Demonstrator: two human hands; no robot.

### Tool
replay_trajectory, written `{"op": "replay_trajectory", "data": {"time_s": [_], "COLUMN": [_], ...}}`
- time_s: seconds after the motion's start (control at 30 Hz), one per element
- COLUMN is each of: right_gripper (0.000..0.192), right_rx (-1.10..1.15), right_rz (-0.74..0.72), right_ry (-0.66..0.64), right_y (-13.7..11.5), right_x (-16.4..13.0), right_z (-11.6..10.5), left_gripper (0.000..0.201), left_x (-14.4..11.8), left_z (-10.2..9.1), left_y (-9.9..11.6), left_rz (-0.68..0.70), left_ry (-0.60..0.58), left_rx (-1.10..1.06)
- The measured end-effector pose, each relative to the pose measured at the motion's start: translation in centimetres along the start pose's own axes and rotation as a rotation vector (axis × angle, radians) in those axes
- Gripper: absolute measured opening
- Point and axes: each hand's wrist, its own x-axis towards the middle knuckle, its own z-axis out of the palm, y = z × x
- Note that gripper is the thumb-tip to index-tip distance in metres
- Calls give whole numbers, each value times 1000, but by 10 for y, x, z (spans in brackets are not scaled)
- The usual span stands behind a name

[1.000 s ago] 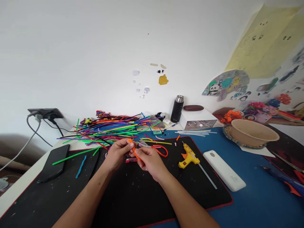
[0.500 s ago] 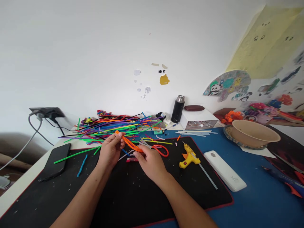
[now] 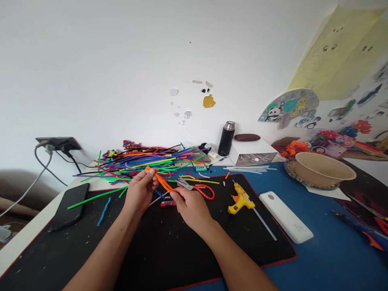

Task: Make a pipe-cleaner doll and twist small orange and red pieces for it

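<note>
left hand pinches upper end of orange pipe cleaner | right hand pinches lower end | long axis slants up-left to down-right between both grips, above black mat | scissors just right, on surface

An orange pipe cleaner is held just above the black mat, stretched between the two hands. It is a thin, fuzzy, bright orange stem that looks doubled over, its two strands running close together. It slants from upper left to lower right: the upper end is pinched at the fingertips of the left hand, where a short orange tip sticks out past the thumb, and the lower end is pinched by the thumb and forefinger of the right hand. The span between the hands is nearly straight and taut, with a slight bow.
</note>
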Motion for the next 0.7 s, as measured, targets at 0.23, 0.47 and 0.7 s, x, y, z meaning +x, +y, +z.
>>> {"op": "replay_trajectory", "data": {"time_s": [0.23, 0.47, 0.7], "right_gripper": [41, 36, 38], "right_rx": [-75, -64, 124], "right_rz": [-7, 18, 95], "right_ry": [-14, -27, -63], "right_y": [1, 1, 2], "right_x": [1, 3, 5], "right_z": [2, 0, -2], "left_gripper": [40, 38, 37], "left_x": [-2, 1, 1], "left_z": [1, -4, -5], "left_y": [0, -4, -2], "left_rz": [10, -4, 45], "left_ry": [12, 2, 3], "left_rx": [20, 1, 64]}}
